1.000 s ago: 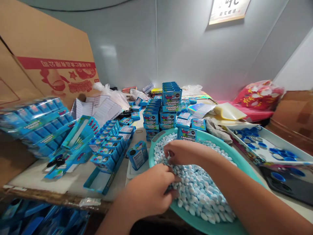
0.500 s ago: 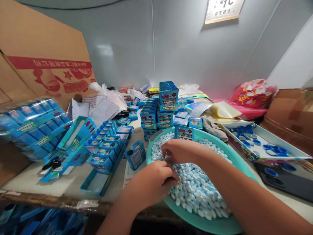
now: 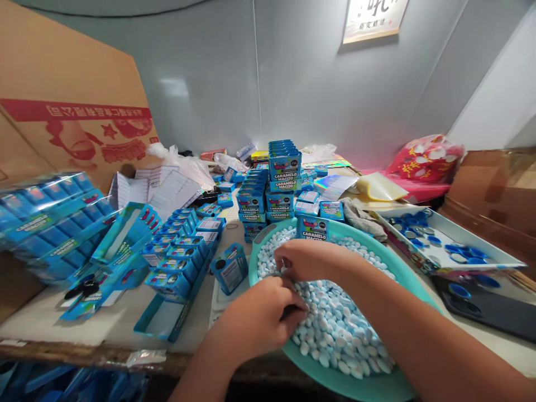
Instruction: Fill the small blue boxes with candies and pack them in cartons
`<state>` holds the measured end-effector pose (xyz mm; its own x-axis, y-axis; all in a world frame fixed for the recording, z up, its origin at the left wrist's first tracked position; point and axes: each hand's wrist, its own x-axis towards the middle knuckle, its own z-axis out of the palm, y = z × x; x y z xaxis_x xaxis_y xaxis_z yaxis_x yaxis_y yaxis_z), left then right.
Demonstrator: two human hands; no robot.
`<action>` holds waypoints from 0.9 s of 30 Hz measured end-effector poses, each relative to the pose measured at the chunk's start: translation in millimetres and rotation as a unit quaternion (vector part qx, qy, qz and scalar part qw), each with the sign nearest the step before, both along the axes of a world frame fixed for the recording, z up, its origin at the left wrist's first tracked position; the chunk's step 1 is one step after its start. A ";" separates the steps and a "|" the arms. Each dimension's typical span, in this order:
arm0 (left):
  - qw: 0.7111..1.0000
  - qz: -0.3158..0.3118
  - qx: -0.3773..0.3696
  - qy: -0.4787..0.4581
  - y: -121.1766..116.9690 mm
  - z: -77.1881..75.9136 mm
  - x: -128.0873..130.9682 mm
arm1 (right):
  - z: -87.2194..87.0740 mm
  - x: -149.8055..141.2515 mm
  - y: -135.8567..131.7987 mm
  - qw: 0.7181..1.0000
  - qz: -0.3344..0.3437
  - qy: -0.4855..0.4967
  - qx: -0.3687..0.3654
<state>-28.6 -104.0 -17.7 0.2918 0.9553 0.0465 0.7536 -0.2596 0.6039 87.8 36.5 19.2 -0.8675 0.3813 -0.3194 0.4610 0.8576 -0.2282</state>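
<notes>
Both hands work over the teal basin, where the white and pale-blue candies lie in a loose heap. The right hand reaches across to the heap's far left, thumb and forefinger bent close together; the pictures do not show whether they pinch a candy. The left hand hangs at the near left rim with its fingers curled inward, a dark gap showing beside the thumb; whether they are clamped on anything, I cannot tell. The candies look smooth and rounded, so a loose pinch could let one slip, and a quick sweep toward the rim could send several over it onto the desk. The basin seems to jut past the desk's front edge, so a forearm leaning on that near side might tip it. An uncapped blue box stands slightly tilted on a pale flat device just beyond the left hand; a careless backward swing of the knuckles could topple it. Another box stands at the basin's far rim, where a push from the right wrist could knock it over.
</notes>
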 end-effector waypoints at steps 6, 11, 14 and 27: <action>1.000 -0.009 0.007 -0.001 3.8 -2.4 -0.5 | -3.3 0.3 1.3 1.000 -0.002 0.004 0.001; 0.998 0.017 0.045 -0.038 -1.5 -7.8 -0.9 | -5.9 0.0 1.7 1.000 0.002 0.014 -0.001; 0.991 0.052 0.099 -0.067 -7.4 -5.1 -16.3 | -10.5 -1.0 4.3 1.000 0.004 0.021 -0.005; 0.937 0.280 0.202 0.059 -25.3 -1.7 -103.7 | -12.3 0.9 8.0 0.999 -0.023 0.028 -0.020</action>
